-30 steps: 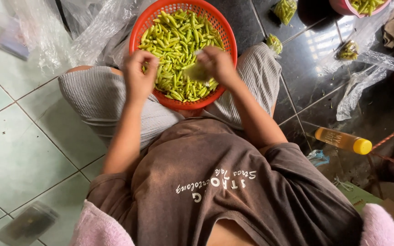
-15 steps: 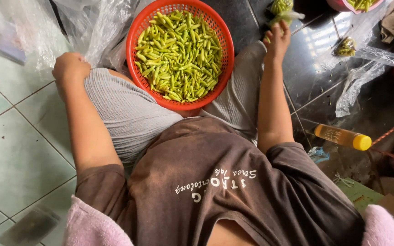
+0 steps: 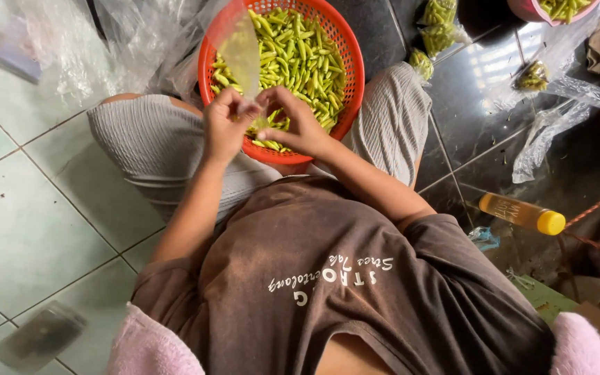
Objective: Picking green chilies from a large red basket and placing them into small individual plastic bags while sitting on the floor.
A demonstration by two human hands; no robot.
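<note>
Fingers of both hands are pinching together on the mouth of one small clear plastic bag (image 3: pixel 241 52), which is standing up translucent above the knuckles. Left hand (image 3: pixel 222 128) is gripping the bag's near-left edge; right hand (image 3: pixel 293 125) is gripping the edge just beside it, fingertips of the two hands nearly touching. Whether anything is inside the bag: cannot tell.

Both hands are hovering over the near rim of one round red basket (image 3: pixel 347 90), which is sitting in the person's lap between the knees. The basket is holding a heap of green chilies (image 3: pixel 300 52), too many to count.

Right of the basket, on the dark tiles: three small filled chili bags (image 3: pixel 439 21), one empty crumpled plastic bag (image 3: pixel 543 132), one yellow-capped bottle (image 3: pixel 522 213) lying on its side. Far right of the basket, at the top edge: one pink bowl (image 3: pixel 522 10) with more chilies. Left of the basket: a pile of loose clear plastic (image 3: pixel 119 35).
</note>
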